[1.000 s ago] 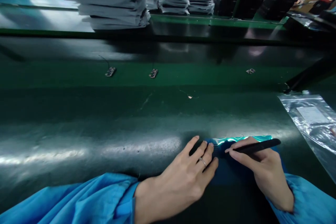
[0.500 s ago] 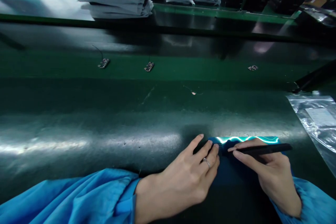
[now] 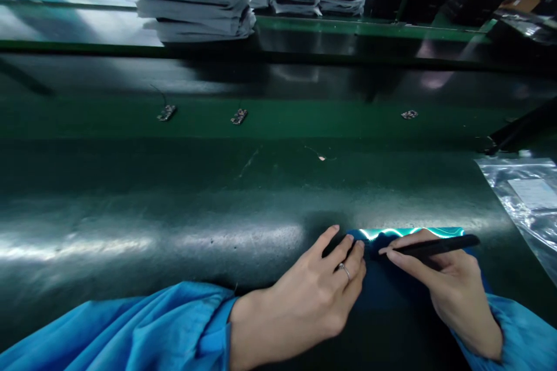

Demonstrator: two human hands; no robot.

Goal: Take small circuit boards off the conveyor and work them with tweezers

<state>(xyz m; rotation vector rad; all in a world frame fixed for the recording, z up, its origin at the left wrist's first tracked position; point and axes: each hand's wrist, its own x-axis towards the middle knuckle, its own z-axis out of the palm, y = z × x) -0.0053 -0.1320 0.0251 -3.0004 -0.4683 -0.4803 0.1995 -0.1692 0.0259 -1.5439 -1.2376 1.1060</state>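
A glossy dark-blue sheet (image 3: 385, 290) lies on the dark green mat, its far edge shining turquoise with reflected light. My left hand (image 3: 315, 284), wearing a ring, rests flat with fingers stretched, fingertips at the sheet's left edge. Over the sheet, my right hand (image 3: 452, 278) pinches a slim black pen-like tool (image 3: 439, 245) between thumb and fingers. Its thick end points right; the tip by my fingers is too dark to make out. The right hand covers part of the sheet.
Small circuit boards (image 3: 239, 116) lie on a green strip beyond the mat. At the right is a clear plastic bag (image 3: 533, 191) with a white label. Stacks of grey-white packets (image 3: 195, 0) stand on the shelf behind. A pale scrap (image 3: 322, 157) lies mid-mat.
The circuit boards have slid a little to the left relative to the mat. Both hands keep nearly the same pose; the view has tipped up slightly.
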